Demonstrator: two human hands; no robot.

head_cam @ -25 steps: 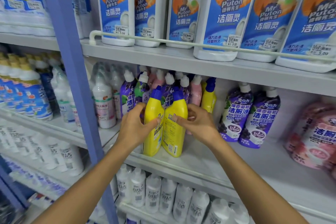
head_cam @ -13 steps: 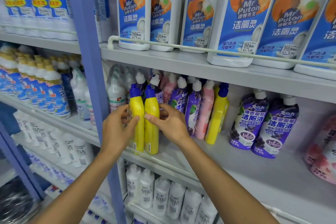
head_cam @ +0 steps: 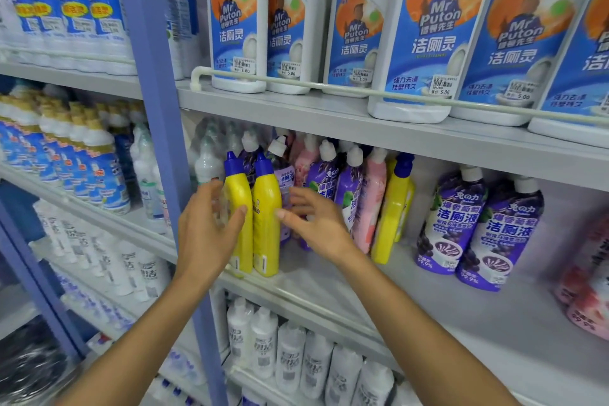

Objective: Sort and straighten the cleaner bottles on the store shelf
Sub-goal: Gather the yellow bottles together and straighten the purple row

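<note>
Light is bright and even, coming from overhead; soft shadow lies under the upper shelf (head_cam: pixel 329 122). My left hand (head_cam: pixel 207 227) blurs at the fingers. Left-edge bottles (head_cam: pixel 102 168) smear, and the wide lens bows the edges.

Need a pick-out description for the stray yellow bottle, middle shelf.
Find the shelf under the big white Mr Puton bottles. Right of the pink bottle stands the stray yellow bottle. Blue-capped and yellow, it stands apart from the yellow pair further left, with pink and purple white-capped neighbours.
</note>
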